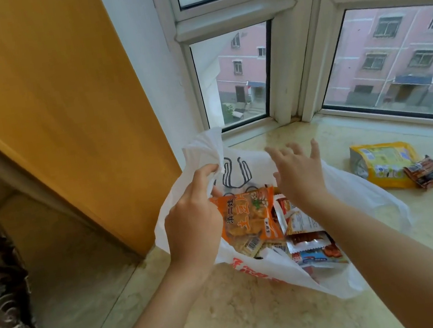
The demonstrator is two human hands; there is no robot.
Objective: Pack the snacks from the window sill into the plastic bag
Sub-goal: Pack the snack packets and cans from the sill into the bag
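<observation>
Left hand (193,219) fingers pinching plastic bag (358,197), right hand (297,176) fingers spread empty, marble sill (263,313), window (393,62)

plastic bag (358,197): white | packet (247,216): orange | pouch (384,164): yellow

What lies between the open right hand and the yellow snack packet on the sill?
In the head view, only the white plastic bag's side and bare sill separate the right hand from the yellow snack packet.
</observation>
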